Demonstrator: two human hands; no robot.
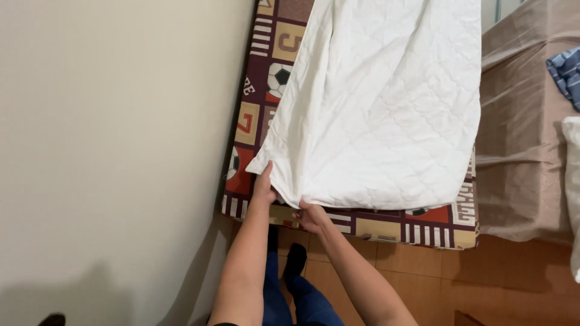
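A white quilted mattress cover (pixel 380 102) lies spread over a mattress (pixel 399 226) printed with maroon, tan and orange squares and footballs. My left hand (pixel 264 187) grips the cover's near left corner by the wall. Just to its right, my right hand (pixel 311 216) holds the cover's near edge from underneath. The patterned mattress shows bare along its left side and its near end.
A plain cream wall (pixel 115 139) runs along the mattress's left side. To the right stands a second bed with a taupe cover (pixel 519 133), a blue striped cloth (pixel 567 72) and a white pillow (pixel 573 169). Orange floor tiles (pixel 459 271) lie below, with my legs in blue trousers.
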